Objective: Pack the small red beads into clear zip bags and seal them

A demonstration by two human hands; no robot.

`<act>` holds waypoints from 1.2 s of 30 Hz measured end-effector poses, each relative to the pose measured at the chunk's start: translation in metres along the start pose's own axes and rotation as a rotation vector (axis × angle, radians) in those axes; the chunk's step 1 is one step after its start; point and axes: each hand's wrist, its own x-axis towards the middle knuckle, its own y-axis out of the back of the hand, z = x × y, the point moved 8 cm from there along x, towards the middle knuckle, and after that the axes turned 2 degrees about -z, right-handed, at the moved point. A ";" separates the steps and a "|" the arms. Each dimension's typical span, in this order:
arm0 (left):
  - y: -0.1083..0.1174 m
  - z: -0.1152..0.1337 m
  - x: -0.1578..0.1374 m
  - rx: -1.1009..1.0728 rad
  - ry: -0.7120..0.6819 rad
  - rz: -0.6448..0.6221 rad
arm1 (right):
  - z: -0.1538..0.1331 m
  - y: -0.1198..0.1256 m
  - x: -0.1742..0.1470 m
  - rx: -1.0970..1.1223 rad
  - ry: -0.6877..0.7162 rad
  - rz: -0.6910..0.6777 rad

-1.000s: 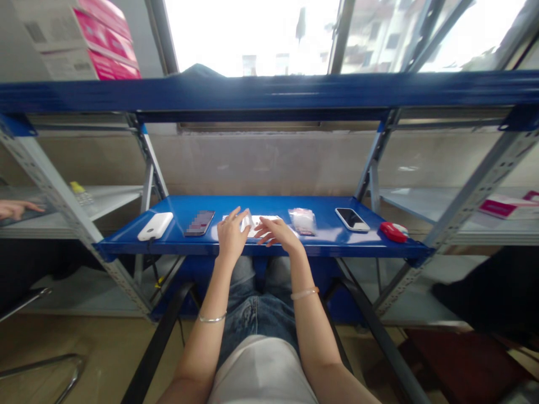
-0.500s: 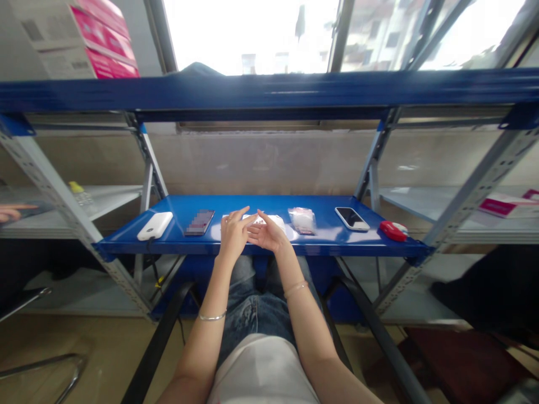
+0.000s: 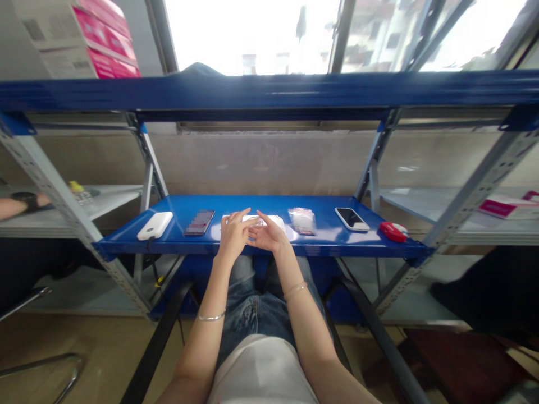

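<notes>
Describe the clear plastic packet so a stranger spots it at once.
Find the lower blue shelf, mid-picture. On it, between the right hand and the white-edged phone, lies the clear plastic packet. Unlike the solid phone, it looks crinkled and whitish, reddish along its near edge.

Window (image 3: 252, 36): glaring daylight, pale buildings (image 3: 379, 36) outside at right
Wall (image 3: 269, 160): dull greyish beige
Shelving rack (image 3: 210, 92): blue upper beam (image 3: 295, 91), perforated grey uprights (image 3: 479, 179)
Floor (image 3: 109, 353): glossy yellowish tan
</notes>
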 end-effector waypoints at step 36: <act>-0.002 -0.027 -0.001 -0.273 0.152 0.094 | -0.012 0.017 0.003 -0.125 0.223 0.242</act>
